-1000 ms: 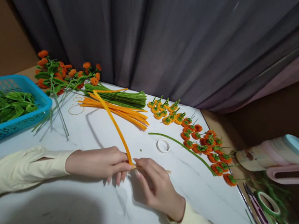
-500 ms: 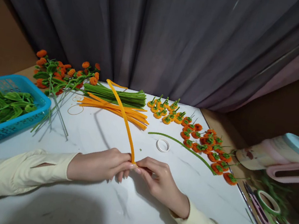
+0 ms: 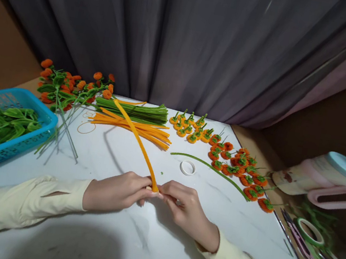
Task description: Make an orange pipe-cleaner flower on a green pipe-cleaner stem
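An orange pipe cleaner (image 3: 138, 139) rises from between my fingertips and leans up to the left, its lower end bent where I pinch it. My left hand (image 3: 123, 189) is closed on that lower end, thumb and index finger pressed together. From the other side my right hand (image 3: 185, 204) pinches the same spot, and the fingertips of both hands meet. Beyond my hands lie a bundle of orange pipe cleaners (image 3: 149, 132) and a bundle of green pipe cleaners (image 3: 136, 111). A single green pipe cleaner (image 3: 209, 166) curves across the table to the right.
A blue basket (image 3: 50, 120) of green leaves stands left, near orange flowers on stems (image 3: 81, 85). Small yellow-orange flower heads (image 3: 191, 138) and darker orange ones (image 3: 246, 180) sit at right. A white ring (image 3: 188, 168), scissors (image 3: 298, 241), green tape (image 3: 310, 232) and a tumbler (image 3: 311, 175) are around.
The free upper part of the orange pipe cleaner has swung to the left and a little lower. My left hand has shifted slightly right; both hands keep their pinch.
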The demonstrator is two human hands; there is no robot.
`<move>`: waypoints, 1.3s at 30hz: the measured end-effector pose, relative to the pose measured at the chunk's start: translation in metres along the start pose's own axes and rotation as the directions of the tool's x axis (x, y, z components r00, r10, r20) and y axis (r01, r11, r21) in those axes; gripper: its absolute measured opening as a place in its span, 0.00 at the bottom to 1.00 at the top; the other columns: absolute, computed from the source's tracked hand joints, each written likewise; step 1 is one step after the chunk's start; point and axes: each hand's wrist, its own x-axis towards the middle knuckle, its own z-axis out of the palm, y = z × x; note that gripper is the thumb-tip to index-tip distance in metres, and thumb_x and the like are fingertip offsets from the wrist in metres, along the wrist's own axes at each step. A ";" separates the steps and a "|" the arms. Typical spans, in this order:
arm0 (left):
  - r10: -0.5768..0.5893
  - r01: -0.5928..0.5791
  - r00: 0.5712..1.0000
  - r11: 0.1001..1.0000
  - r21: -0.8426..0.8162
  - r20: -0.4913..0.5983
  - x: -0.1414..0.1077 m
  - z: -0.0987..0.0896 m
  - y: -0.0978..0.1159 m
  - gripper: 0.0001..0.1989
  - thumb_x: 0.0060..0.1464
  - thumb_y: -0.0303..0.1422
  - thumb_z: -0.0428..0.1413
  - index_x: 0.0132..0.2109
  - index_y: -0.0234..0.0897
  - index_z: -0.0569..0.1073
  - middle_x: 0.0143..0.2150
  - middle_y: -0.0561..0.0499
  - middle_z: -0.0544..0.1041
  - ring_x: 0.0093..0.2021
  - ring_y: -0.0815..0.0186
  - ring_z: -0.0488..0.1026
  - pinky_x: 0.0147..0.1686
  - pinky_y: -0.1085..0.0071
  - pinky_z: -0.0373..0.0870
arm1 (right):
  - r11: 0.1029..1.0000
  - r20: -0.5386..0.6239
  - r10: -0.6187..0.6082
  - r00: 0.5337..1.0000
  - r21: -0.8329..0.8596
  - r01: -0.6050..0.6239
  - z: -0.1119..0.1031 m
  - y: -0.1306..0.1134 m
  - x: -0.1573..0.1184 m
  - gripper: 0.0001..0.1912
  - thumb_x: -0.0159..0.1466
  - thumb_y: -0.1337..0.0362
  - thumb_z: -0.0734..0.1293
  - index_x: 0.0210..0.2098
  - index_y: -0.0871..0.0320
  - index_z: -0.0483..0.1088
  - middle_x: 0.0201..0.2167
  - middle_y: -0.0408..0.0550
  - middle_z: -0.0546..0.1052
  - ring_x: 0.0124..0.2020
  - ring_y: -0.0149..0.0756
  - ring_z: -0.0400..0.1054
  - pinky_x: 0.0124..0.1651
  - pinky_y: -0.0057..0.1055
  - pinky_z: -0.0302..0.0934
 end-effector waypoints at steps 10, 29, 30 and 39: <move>0.031 -0.038 0.995 0.997 -0.068 -0.093 0.000 0.001 -0.003 0.14 0.64 0.34 0.42 0.32 0.36 0.66 0.25 0.53 0.73 0.27 0.72 0.71 0.32 0.79 0.64 | 0.982 -0.045 -0.161 0.986 -0.109 0.155 0.007 0.006 -0.010 0.16 0.63 0.77 0.55 0.49 0.59 0.62 0.39 0.53 0.72 0.41 0.34 0.67 0.42 0.30 0.66; 0.142 -0.136 0.951 0.990 0.039 -0.274 -0.002 0.015 -0.020 0.12 0.64 0.32 0.42 0.33 0.35 0.65 0.21 0.57 0.70 0.22 0.75 0.70 0.29 0.80 0.67 | 0.995 -0.107 -0.089 0.990 0.027 0.092 0.005 0.000 -0.006 0.20 0.62 0.78 0.55 0.48 0.57 0.68 0.42 0.54 0.71 0.43 0.34 0.68 0.40 0.28 0.66; 0.149 -0.141 0.948 0.989 0.049 -0.282 -0.002 0.015 -0.021 0.12 0.64 0.31 0.42 0.33 0.35 0.65 0.21 0.57 0.70 0.22 0.75 0.69 0.28 0.80 0.67 | 0.997 -0.106 -0.071 0.992 0.035 0.075 0.006 0.000 -0.006 0.19 0.62 0.78 0.55 0.46 0.57 0.69 0.42 0.54 0.72 0.42 0.34 0.68 0.39 0.28 0.66; 0.140 -0.155 0.956 0.987 -0.041 -0.256 -0.002 0.007 -0.005 0.12 0.63 0.31 0.44 0.32 0.34 0.66 0.21 0.56 0.73 0.18 0.76 0.70 0.23 0.82 0.66 | 0.996 0.050 -0.091 0.995 -0.021 0.092 -0.021 -0.010 0.006 0.13 0.65 0.72 0.58 0.49 0.60 0.66 0.44 0.55 0.74 0.48 0.34 0.68 0.47 0.31 0.66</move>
